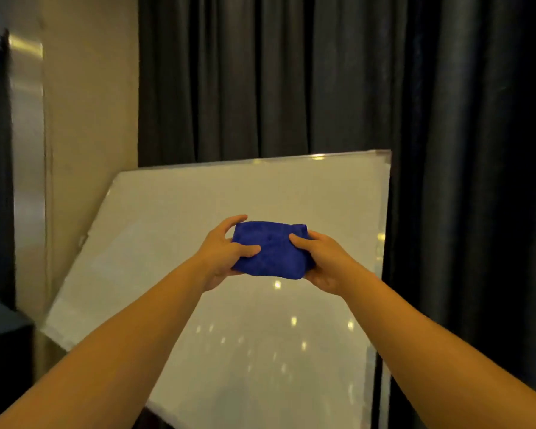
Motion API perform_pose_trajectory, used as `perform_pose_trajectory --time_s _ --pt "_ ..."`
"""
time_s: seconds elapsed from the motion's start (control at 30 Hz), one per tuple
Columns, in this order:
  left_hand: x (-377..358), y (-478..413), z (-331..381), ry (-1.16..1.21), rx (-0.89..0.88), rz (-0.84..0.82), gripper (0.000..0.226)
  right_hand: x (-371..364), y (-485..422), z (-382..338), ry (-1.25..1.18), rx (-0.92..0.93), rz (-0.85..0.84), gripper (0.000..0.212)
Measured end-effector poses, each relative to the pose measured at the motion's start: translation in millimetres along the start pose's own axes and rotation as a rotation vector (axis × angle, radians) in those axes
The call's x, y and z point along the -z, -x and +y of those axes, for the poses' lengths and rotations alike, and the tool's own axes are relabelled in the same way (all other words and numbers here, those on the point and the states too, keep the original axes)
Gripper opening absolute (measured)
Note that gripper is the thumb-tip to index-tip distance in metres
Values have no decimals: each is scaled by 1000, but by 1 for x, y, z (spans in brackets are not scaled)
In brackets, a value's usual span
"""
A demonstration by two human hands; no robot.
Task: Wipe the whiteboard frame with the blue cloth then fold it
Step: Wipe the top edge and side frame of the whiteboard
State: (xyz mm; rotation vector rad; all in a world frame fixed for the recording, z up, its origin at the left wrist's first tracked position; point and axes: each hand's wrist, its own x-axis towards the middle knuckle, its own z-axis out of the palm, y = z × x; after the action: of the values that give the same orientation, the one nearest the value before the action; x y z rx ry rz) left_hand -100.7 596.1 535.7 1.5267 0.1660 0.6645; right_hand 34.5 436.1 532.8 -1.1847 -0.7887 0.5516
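The blue cloth [271, 249] is bunched into a thick folded pad, held in the air in front of the whiteboard [174, 230]. My left hand [222, 252] grips its left end, thumb on top and fingers behind. My right hand [324, 261] grips its right end the same way. The whiteboard is white, tilted in view, with a thin silver frame [291, 158] along its top edge and a frame strip down its right side [384, 243]. Ceiling lights reflect on the board's lower part.
Dark grey curtains [260, 72] hang behind and to the right of the board. A beige wall [90, 103] and a shiny metal panel [28, 150] stand on the left. A dark object [3, 335] sits at the lower left.
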Motion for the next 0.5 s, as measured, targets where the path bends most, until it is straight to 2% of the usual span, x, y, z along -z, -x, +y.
perform_pose_trajectory --time_s 0.5 --pt "123 -333 66 -55 -340 46 50 -70 -335 -91 296 314 213 26"
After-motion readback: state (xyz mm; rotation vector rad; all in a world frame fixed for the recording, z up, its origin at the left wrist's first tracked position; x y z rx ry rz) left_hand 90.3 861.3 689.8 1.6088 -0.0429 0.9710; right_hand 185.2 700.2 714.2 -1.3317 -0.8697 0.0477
